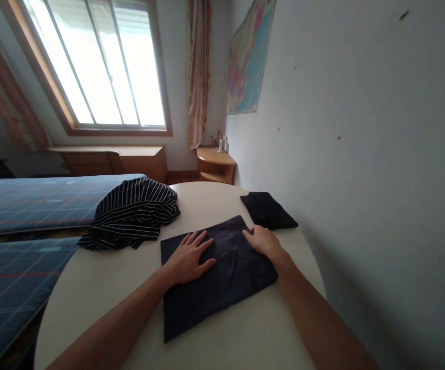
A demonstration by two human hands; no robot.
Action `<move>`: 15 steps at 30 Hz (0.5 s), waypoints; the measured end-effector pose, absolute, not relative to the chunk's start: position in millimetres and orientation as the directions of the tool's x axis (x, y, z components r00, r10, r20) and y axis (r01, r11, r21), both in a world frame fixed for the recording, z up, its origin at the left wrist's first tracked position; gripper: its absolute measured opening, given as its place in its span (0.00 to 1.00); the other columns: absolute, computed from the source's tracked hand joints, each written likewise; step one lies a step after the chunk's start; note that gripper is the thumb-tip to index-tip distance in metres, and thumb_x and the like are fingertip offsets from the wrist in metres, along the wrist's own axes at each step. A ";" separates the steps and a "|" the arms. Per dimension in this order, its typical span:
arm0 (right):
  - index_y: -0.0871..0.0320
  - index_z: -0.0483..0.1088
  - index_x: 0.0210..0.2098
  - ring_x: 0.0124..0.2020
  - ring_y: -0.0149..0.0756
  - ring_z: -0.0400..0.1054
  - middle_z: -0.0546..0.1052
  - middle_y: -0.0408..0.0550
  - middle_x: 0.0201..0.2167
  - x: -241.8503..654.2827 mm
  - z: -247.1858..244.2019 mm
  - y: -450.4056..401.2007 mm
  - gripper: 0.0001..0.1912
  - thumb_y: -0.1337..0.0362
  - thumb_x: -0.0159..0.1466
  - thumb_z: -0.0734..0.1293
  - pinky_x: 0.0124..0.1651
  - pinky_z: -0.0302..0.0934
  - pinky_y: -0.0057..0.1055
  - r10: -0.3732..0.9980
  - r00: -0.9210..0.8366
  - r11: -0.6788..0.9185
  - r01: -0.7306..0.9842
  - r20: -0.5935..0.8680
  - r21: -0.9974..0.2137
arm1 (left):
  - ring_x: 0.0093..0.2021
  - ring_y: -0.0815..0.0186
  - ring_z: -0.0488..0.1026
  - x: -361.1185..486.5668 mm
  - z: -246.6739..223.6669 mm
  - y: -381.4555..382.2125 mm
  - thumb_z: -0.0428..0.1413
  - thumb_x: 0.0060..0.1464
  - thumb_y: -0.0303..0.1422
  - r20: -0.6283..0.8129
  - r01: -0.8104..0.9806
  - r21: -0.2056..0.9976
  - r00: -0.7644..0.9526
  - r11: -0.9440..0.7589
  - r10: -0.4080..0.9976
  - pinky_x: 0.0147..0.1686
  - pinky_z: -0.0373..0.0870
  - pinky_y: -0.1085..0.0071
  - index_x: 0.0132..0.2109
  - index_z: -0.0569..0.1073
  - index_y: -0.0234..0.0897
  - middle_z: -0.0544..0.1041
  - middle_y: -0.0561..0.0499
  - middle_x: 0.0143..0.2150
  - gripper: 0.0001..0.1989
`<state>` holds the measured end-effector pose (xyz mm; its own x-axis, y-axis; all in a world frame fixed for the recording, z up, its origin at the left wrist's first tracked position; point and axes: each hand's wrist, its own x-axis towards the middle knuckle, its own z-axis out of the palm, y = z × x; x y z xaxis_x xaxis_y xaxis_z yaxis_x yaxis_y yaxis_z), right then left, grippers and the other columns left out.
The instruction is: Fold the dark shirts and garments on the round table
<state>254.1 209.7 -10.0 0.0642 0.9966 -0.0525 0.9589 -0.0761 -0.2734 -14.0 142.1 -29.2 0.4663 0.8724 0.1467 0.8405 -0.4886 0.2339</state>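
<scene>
A dark navy folded garment (228, 270) lies on the round white table in front of me, its kind not clear from the folds. My left hand (189, 258) rests flat on its left part, fingers spread and thumb out. At the right edge of the cloth my right hand (263, 240) is curled, thumb on top and the other fingers partly hidden, pinching the edge. Just beyond my right hand is a smaller black folded cloth (269, 209). A black garment with white stripes (135, 213) lies crumpled at the table's left edge.
The round table (103, 298) stands between a white wall (361, 169) on the right and blue plaid-covered beds or benches (25, 205) on the left. Behind it are a corner shelf (217, 156) with small items, a wooden desk (141, 159) and a window (103, 67).
</scene>
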 end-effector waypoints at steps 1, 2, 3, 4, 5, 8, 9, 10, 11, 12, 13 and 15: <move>0.60 0.76 0.42 0.47 0.50 0.74 0.80 0.61 0.43 254.1 -10.5 210.1 0.22 0.49 0.66 0.60 0.44 0.64 0.36 0.997 0.061 -0.072 0.957 -0.046 -0.281 | 0.72 0.49 0.45 -14.6 -29.8 143.9 0.47 0.61 0.56 0.134 0.841 0.230 0.471 -0.490 0.872 0.68 0.46 0.50 0.69 0.59 0.46 0.52 0.47 0.73 0.35; 0.60 0.75 0.43 0.47 0.49 0.74 0.80 0.60 0.43 253.9 -11.2 210.5 0.21 0.50 0.67 0.60 0.44 0.64 0.35 0.998 0.059 -0.067 0.955 -0.038 -0.288 | 0.72 0.48 0.45 -14.8 -29.7 145.1 0.48 0.60 0.57 0.126 0.841 0.225 0.476 -0.493 0.870 0.68 0.46 0.50 0.69 0.59 0.46 0.52 0.46 0.73 0.35; 0.60 0.75 0.44 0.47 0.49 0.74 0.80 0.60 0.43 253.7 -11.9 210.8 0.21 0.51 0.67 0.60 0.44 0.64 0.35 0.998 0.054 -0.061 0.953 -0.032 -0.295 | 0.72 0.47 0.44 -14.6 -29.1 145.9 0.48 0.59 0.57 0.123 0.841 0.221 0.479 -0.494 0.869 0.68 0.46 0.49 0.69 0.59 0.46 0.52 0.46 0.73 0.36; 0.60 0.74 0.45 0.47 0.48 0.74 0.80 0.60 0.44 253.4 -12.5 211.0 0.21 0.51 0.68 0.59 0.45 0.64 0.35 0.998 0.047 -0.053 0.952 -0.029 -0.300 | 0.72 0.46 0.43 -14.0 -28.0 146.5 0.49 0.58 0.57 0.122 0.841 0.218 0.481 -0.496 0.868 0.68 0.46 0.49 0.68 0.59 0.46 0.52 0.46 0.73 0.37; 0.60 0.74 0.46 0.47 0.48 0.74 0.80 0.60 0.44 253.0 -13.0 211.2 0.21 0.52 0.68 0.59 0.45 0.64 0.35 0.999 0.040 -0.046 0.952 -0.028 -0.302 | 0.72 0.46 0.43 -13.4 -26.7 147.1 0.50 0.58 0.57 0.121 0.841 0.216 0.482 -0.497 0.868 0.68 0.46 0.49 0.68 0.60 0.45 0.52 0.45 0.73 0.37; 0.61 0.73 0.48 0.48 0.49 0.74 0.79 0.61 0.45 251.3 -13.2 211.1 0.22 0.51 0.68 0.58 0.46 0.63 0.36 0.999 0.019 -0.031 0.956 -0.043 -0.292 | 0.71 0.45 0.46 -10.9 -22.6 149.1 0.52 0.56 0.56 0.120 0.844 0.211 0.479 -0.493 0.870 0.67 0.48 0.49 0.66 0.62 0.44 0.54 0.43 0.72 0.36; 0.61 0.74 0.48 0.48 0.49 0.74 0.79 0.62 0.45 250.7 -12.9 211.0 0.23 0.51 0.69 0.58 0.46 0.63 0.36 0.999 0.017 -0.031 0.958 -0.049 -0.286 | 0.71 0.45 0.47 -9.8 -21.3 149.1 0.52 0.56 0.56 0.120 0.847 0.210 0.473 -0.488 0.873 0.67 0.49 0.49 0.66 0.63 0.44 0.54 0.43 0.72 0.36; 0.61 0.74 0.48 0.48 0.49 0.74 0.79 0.62 0.45 250.1 -12.5 210.8 0.23 0.51 0.69 0.57 0.47 0.63 0.36 0.998 0.017 -0.032 0.959 -0.053 -0.281 | 0.71 0.45 0.47 -8.3 -20.3 148.4 0.52 0.56 0.56 0.120 0.852 0.206 0.466 -0.481 0.876 0.67 0.48 0.49 0.66 0.63 0.43 0.55 0.42 0.72 0.36; 0.61 0.73 0.49 0.48 0.49 0.74 0.79 0.62 0.45 249.6 -12.0 210.6 0.23 0.52 0.69 0.57 0.47 0.63 0.36 0.998 0.018 -0.032 0.960 -0.054 -0.278 | 0.71 0.45 0.47 -6.5 -19.5 146.7 0.52 0.56 0.56 0.123 0.856 0.202 0.461 -0.477 0.879 0.67 0.48 0.48 0.66 0.63 0.43 0.55 0.41 0.71 0.36; 0.61 0.73 0.49 0.48 0.49 0.74 0.79 0.62 0.46 249.4 -11.6 210.3 0.22 0.52 0.69 0.57 0.47 0.63 0.37 0.999 0.020 -0.033 0.961 -0.051 -0.275 | 0.71 0.44 0.46 -4.1 -19.0 143.8 0.52 0.57 0.55 0.126 0.857 0.197 0.460 -0.477 0.879 0.67 0.46 0.48 0.66 0.63 0.42 0.54 0.41 0.72 0.36; 0.61 0.73 0.49 0.48 0.49 0.74 0.79 0.62 0.46 249.3 -11.4 210.1 0.22 0.53 0.69 0.58 0.47 0.63 0.37 0.999 0.023 -0.035 0.961 -0.046 -0.274 | 0.72 0.44 0.45 -1.3 -18.8 139.8 0.52 0.57 0.55 0.131 0.854 0.193 0.465 -0.483 0.876 0.68 0.45 0.48 0.67 0.62 0.43 0.54 0.42 0.72 0.36; 0.61 0.73 0.49 0.48 0.49 0.74 0.79 0.62 0.46 249.8 -11.6 209.9 0.21 0.53 0.69 0.58 0.47 0.63 0.36 0.999 0.025 -0.034 0.961 -0.036 -0.274 | 0.72 0.44 0.42 5.2 -19.6 129.5 0.51 0.56 0.57 0.132 0.834 0.194 0.499 -0.516 0.857 0.68 0.43 0.46 0.69 0.59 0.44 0.51 0.43 0.73 0.39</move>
<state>249.8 209.9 -11.6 0.0247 0.9990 -0.0362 0.9611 -0.0337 -0.2741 5.2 129.5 -19.6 0.4988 0.8566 0.1322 0.8344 -0.5158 0.1940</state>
